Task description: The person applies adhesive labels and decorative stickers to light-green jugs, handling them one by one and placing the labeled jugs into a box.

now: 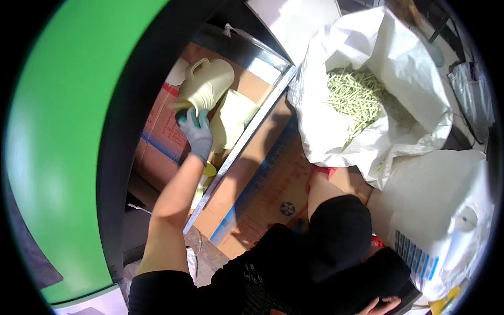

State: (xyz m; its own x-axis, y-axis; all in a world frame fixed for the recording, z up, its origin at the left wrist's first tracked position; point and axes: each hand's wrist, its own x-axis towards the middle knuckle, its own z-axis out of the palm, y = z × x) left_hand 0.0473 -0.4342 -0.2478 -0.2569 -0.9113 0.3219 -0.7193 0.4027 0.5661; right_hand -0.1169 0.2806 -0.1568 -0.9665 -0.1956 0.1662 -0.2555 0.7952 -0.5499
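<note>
My left hand (198, 131), in a grey glove with green fingertips, grips the rim of a pale yellow plastic pitcher (212, 79). The pitcher lies tilted, its handle on the upper side and its mouth toward my hand. Right beside it rests a second pale yellow plastic piece (233, 118), partly behind the hand. A smaller yellow part (209, 169) shows beside my wrist. Both pieces lie on cardboard (157, 126) inside a metal-edged opening. At the lower edge, my bare right hand (382, 305) is partly cut off, its visible fingers loosely apart and apparently empty.
A big white woven sack (420, 89) with pale green sticks (357, 92) stands at the right. Below it is another white sack (436, 199). A metal rail (241, 144) borders flattened cardboard (268, 194). A green machine panel (68, 136) fills the left.
</note>
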